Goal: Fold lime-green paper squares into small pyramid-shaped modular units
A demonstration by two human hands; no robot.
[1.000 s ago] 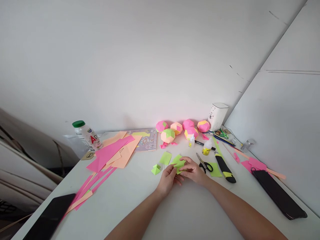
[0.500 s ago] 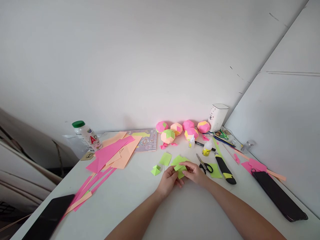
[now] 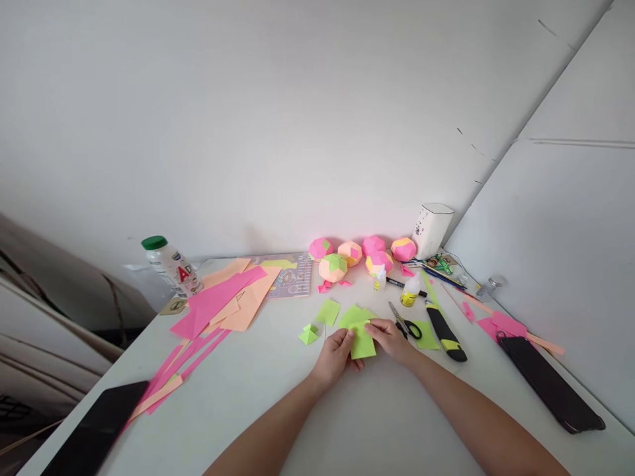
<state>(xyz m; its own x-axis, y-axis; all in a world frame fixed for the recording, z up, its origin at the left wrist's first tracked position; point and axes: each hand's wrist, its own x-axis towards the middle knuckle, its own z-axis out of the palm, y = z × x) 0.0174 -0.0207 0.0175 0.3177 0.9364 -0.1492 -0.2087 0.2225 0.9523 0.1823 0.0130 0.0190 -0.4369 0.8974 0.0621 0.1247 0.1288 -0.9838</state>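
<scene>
Both my hands hold one green paper square [image 3: 362, 342] just above the white table [image 3: 278, 396]. My left hand [image 3: 337, 357] pinches its left edge. My right hand [image 3: 391, 338] pinches its upper right corner. More green paper pieces [image 3: 354, 315] lie just behind the held square, another green square [image 3: 328, 312] lies to the left, and a small folded green unit [image 3: 308, 335] sits further left.
Several pink, orange and green paper balls [image 3: 347, 254] stand by the wall. Scissors [image 3: 405, 324], a utility knife [image 3: 446, 334], glue bottles [image 3: 411, 291] and pens lie right. Pink and orange sheets [image 3: 228, 301], a bottle [image 3: 171, 264] and a dark tablet [image 3: 94, 433] lie left; a black case [image 3: 550, 383] far right.
The green piece between my hands was crumpled or folded small a second ago; now it is spread out as a flat square and sits slightly nearer to me.
</scene>
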